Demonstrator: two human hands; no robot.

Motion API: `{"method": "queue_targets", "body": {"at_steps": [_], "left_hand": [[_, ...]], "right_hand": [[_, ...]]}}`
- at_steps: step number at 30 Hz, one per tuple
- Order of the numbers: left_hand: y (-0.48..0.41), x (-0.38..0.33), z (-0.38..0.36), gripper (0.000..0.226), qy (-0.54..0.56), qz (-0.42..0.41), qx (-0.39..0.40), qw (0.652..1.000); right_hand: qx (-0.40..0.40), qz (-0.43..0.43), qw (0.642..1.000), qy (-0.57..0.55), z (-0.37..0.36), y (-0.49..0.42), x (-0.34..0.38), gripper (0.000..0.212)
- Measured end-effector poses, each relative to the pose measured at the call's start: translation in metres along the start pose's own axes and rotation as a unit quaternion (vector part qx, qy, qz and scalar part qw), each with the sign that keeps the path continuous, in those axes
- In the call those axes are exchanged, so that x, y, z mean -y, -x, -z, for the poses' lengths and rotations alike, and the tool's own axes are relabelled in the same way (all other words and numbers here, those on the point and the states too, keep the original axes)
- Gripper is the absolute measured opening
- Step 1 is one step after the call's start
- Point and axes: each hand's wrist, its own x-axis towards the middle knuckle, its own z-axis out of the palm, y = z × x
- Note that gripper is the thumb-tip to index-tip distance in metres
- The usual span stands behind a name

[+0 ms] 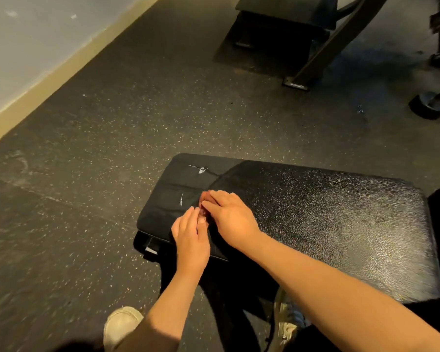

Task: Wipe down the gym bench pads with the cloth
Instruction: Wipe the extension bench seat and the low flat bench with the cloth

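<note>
Dark cloth (173, 196) lay spread over the wall-side end of the bench pad (328, 224), creased, its edge running diagonally across the pad. Right hand (233, 215) rested flat on that edge, fingers straight, likely pinning it against sliding. Left hand (189, 233) met it there, fingertips at the edge; pinching or only touching, couldn't tell. Probably gathering the cloth to wipe.

No readable text, brand, number or sign anywhere. Just a small white tag (150, 249) under the bench pad (315, 212) at seven o'clock, too small to read, and white streaks (201, 170) toward eleven o'clock, not letters.
</note>
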Motion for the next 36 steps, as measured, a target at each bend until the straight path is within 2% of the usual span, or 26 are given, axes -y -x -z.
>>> {"method": "queue_targets", "body": {"at_steps": [4, 8, 11, 15, 21, 23, 27, 33, 36], "left_hand": [[0.017, 0.010, 0.010, 0.045, -0.043, -0.019, 0.021, 0.999], [0.028, 0.019, 0.024, 0.046, -0.038, 0.010, 0.045, 0.998], [0.037, 0.025, 0.032, 0.047, -0.041, 0.007, 0.063, 0.997], [0.036, 0.023, 0.032, 0.048, -0.035, 0.015, 0.069, 0.997], [0.033, 0.034, 0.038, 0.047, -0.042, 0.009, 0.059, 0.997], [0.029, 0.040, 0.043, 0.046, -0.033, 0.015, 0.053, 0.998], [0.024, 0.044, 0.046, 0.046, -0.019, 0.025, 0.053, 0.998], [0.005, 0.051, 0.048, 0.048, -0.003, 0.054, 0.025, 0.998], [-0.005, 0.055, 0.053, 0.048, 0.009, 0.059, 0.023, 0.998]], "right_hand": [[-0.034, -0.066, 0.997, 0.023, 0.000, 0.010, 0.014, 0.030], [-0.034, -0.011, 0.999, -0.021, 0.001, 0.033, 0.048, 0.040], [-0.025, 0.011, 1.000, 0.016, 0.015, 0.038, 0.038, 0.030], [-0.033, -0.073, 0.997, 0.019, 0.021, 0.031, 0.029, 0.027], [-0.028, 0.041, 0.999, -0.006, -0.006, 0.039, 0.059, 0.030], [-0.021, 0.037, 0.999, 0.008, -0.001, 0.026, 0.047, 0.028], [-0.024, -0.033, 0.998, 0.043, 0.002, 0.011, 0.040, 0.034], [-0.026, 0.051, 0.998, -0.006, -0.025, 0.017, 0.076, 0.034], [0.000, 0.059, 0.998, 0.033, -0.019, -0.006, 0.060, 0.027]]}}
